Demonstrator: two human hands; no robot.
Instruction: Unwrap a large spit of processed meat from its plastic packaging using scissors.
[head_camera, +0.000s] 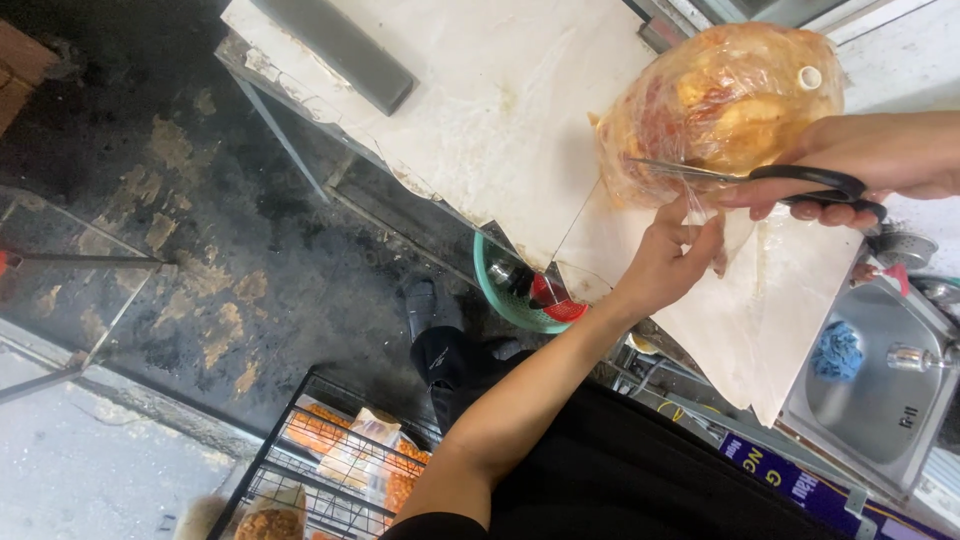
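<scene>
With the left hand (672, 255) pinching the plastic bag (725, 100) of orange food taut on the counter (480, 110), the right hand (860, 160), gripping black-handled scissors (790, 180), should probably snip only the empty corner.

White worktop (480, 110): filled plastic bag (725, 100), dark flat bar (345, 45).

On a white worktop (480, 110), the left hand (672, 262) pinches a clear plastic bag of orange food (725, 105) while the right hand (860, 160) closes black-handled scissors (790, 180) on it.
</scene>
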